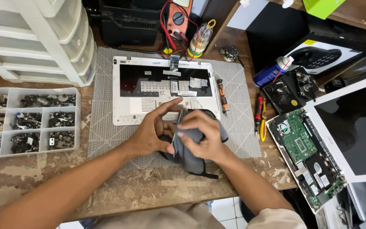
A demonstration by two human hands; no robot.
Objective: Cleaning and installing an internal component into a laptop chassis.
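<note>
Hands meet over the front edge of the bench: my left hand (151,133) pinches one side of a grey pouch (193,146) and my right hand (202,135) grips its upper flap with closed fingers, so the soft cloth does not fold down. It lies on the grey mat (238,127), touching the white laptop cover (162,91), which is upside down. A parts tray (79,118) waits at the left edge, screwdrivers (259,112) at the right.
</note>
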